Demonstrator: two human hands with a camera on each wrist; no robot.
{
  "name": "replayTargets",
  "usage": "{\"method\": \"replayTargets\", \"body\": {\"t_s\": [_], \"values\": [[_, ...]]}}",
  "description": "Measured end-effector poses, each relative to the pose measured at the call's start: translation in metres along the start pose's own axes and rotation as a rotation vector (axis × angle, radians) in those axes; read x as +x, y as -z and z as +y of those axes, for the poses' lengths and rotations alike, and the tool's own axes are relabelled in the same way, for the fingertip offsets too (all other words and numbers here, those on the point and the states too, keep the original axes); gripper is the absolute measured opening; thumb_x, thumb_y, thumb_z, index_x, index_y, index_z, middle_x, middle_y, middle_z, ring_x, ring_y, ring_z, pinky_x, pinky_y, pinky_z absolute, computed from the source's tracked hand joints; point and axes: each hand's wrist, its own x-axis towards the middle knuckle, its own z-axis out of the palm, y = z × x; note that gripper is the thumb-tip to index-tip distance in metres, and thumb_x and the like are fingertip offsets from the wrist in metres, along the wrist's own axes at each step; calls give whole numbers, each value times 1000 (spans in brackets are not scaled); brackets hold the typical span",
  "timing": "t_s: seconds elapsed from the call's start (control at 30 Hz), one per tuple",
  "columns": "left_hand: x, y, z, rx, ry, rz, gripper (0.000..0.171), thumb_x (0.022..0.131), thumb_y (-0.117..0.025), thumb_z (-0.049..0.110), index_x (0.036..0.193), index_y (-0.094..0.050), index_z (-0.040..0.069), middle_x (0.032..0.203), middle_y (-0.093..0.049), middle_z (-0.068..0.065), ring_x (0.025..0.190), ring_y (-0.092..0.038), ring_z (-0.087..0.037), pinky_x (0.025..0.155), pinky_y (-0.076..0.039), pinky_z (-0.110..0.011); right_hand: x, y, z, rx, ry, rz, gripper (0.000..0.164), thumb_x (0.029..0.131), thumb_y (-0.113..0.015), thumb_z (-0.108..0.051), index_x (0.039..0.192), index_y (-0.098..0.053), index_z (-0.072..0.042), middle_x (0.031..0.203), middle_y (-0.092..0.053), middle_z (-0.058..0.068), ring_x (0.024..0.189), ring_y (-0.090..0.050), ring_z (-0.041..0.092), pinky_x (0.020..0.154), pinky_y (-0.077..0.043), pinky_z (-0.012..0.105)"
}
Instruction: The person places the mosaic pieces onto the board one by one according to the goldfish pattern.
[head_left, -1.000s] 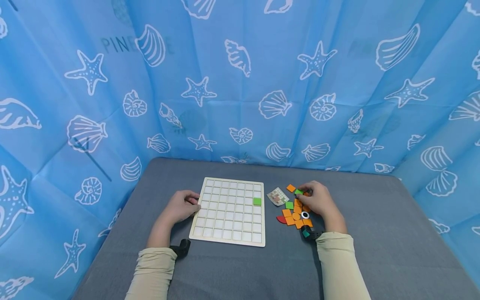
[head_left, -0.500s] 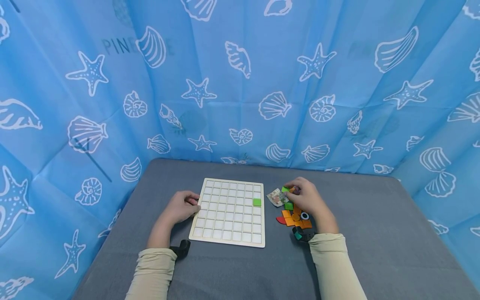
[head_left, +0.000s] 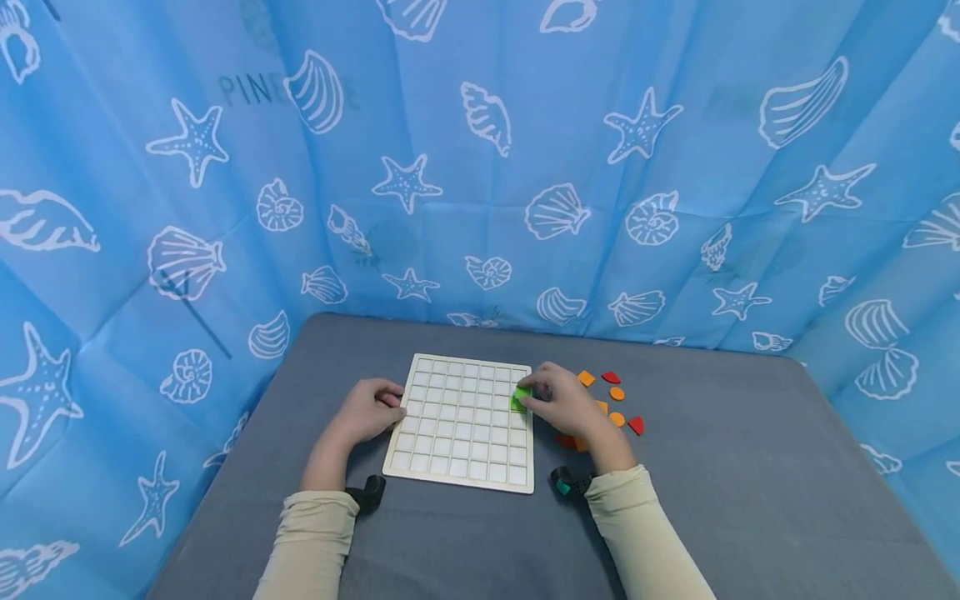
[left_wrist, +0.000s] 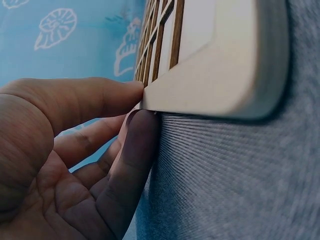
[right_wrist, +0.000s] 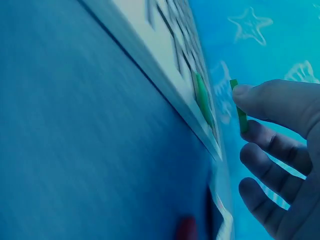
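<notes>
A pale wooden board (head_left: 457, 433) with a grid of white square cells lies flat on the grey table. My left hand (head_left: 367, 411) pinches its left edge; in the left wrist view, the thumb meets the board's rim (left_wrist: 225, 85) and a finger sits against it by the cloth. Over the board's right side, my right hand (head_left: 567, 406) pinches a thin green square tile (right_wrist: 239, 107) between thumb and index finger, other fingers loosely bent. A second green tile (right_wrist: 202, 100) rests in a cell near the right edge, partly covered in the head view.
Right of the board are orange pieces, including a square (head_left: 586, 378) and a round one (head_left: 617, 393), and red rounded pieces (head_left: 636, 425). My right hand hides part of them. A pale card (right_wrist: 222, 212) shows beside the board. A blue shell-print curtain (head_left: 450, 167) hangs behind.
My right hand has taken a green tile from the pile and moved left with it to above the board. The left hand keeps its place at the board's left edge.
</notes>
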Motion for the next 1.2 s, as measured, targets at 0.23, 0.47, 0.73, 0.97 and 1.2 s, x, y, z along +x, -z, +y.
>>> {"method": "replayTargets", "body": {"t_s": [0.23, 0.47, 0.73, 0.97, 1.2], "values": [[1, 0, 1, 7, 5, -3, 36, 96, -72, 5, 131, -68, -3, 102, -66, -16, 79, -66, -21, 70, -58, -36, 8, -14, -9, -15, 27, -49, 21, 97, -79, -18, 118, -80, -11, 113, -68, 5, 90, -59, 17, 74, -50, 34], [3, -1, -2, 8, 4, 3, 36, 96, -73, 5, 131, -68, -2, 101, -65, -15, 78, -66, -21, 70, -57, -37, 15, -20, -14, -2, 20, -74, 19, 97, -79, -17, 116, -81, -12, 112, -69, 5, 88, -59, 14, 76, -51, 34], [4, -1, -4, 12, 1, 2, 37, 96, -73, 5, 131, -68, -2, 101, -65, -15, 78, -65, -21, 70, -57, -37, 17, -21, -15, -1, 9, -99, 19, 96, -80, -16, 115, -81, -12, 111, -68, 4, 86, -57, 13, 77, -51, 34], [3, 0, -3, 11, 5, 0, 37, 96, -72, 5, 132, -67, -3, 103, -65, -16, 79, -66, -21, 71, -58, -38, 18, -21, -16, -15, 2, -103, 22, 95, -81, -17, 116, -80, -12, 111, -68, 3, 89, -58, 13, 79, -51, 35], [2, -1, -2, 10, 15, 7, 36, 96, -72, 4, 132, -68, -2, 102, -65, -15, 79, -66, -22, 70, -57, -37, 18, -21, -16, -16, 5, -109, 22, 95, -81, -18, 117, -80, -12, 109, -69, 2, 89, -59, 13, 78, -51, 34]]}}
